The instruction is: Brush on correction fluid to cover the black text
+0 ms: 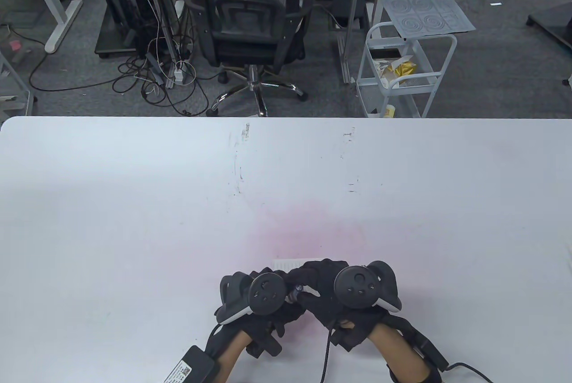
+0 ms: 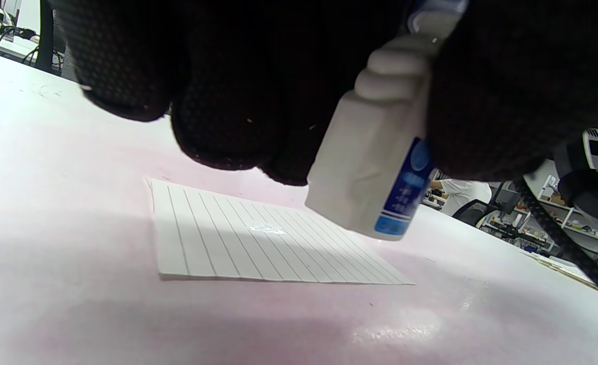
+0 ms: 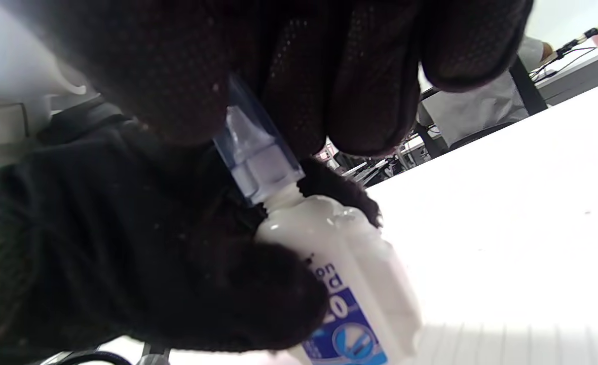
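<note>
A white correction fluid bottle [image 2: 375, 167] with a blue label is held above the table between both gloved hands. My left hand [image 1: 263, 298] grips the bottle's body [image 3: 349, 284]. My right hand [image 1: 330, 287] grips its translucent blue cap [image 3: 256, 152], which sits on the bottle's neck. A small lined paper [image 2: 258, 238] lies flat on the table under the hands, with a small wet white patch [image 2: 267, 229] near its middle. In the table view only the paper's far edge [image 1: 290, 263] shows past the hands. No black text is visible on the paper.
The white table [image 1: 178, 204] has a faint pink stain [image 1: 308, 231] just beyond the hands and some pen marks farther back. An office chair [image 1: 250, 25] and a white cart [image 1: 402, 70] stand on the floor beyond the table's far edge.
</note>
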